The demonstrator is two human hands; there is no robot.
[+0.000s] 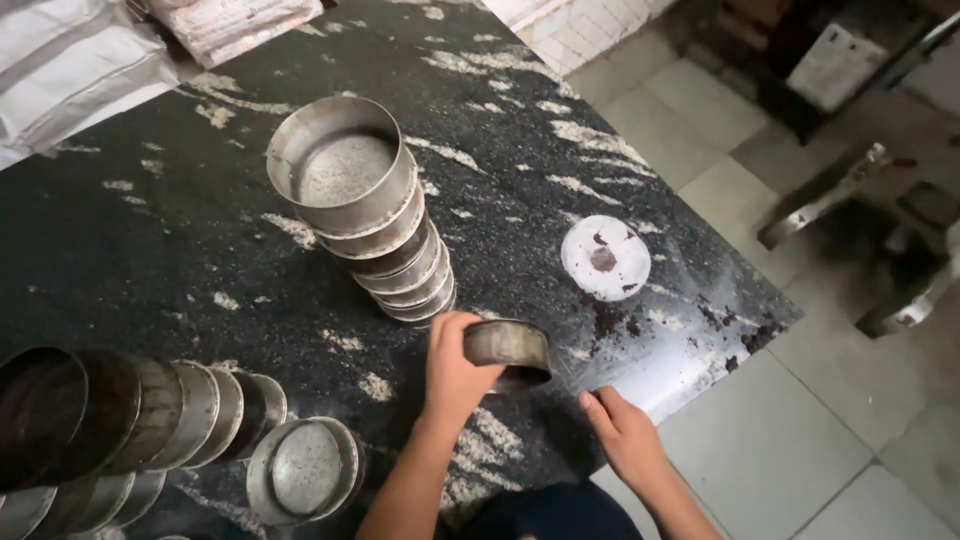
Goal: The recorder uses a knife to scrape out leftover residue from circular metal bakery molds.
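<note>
Held tin: a small round metal cake tin [508, 345], dark and worn, tilted on its side just above the front part of the counter, beside the tall stack.
Left hand: the left hand [455, 372] is clamped on the tin's rim, fingers curled over its near edge.
Right hand: the right hand [625, 432] lies flat and empty, fingers together, near the counter's front edge, just apart from the tin.
Counter: black stone counter [180, 250] with white streaks.
Tall stack: leaning stack of round tins [365, 205] behind the held tin, the top one open upward.
Left row: more nested tins [150, 415] lying on their sides at the lower left.
Disc: a white round disc [605, 257] with dark crumbs, possibly paper, to the right.
Floor: pale tiled floor [800, 440].
</note>
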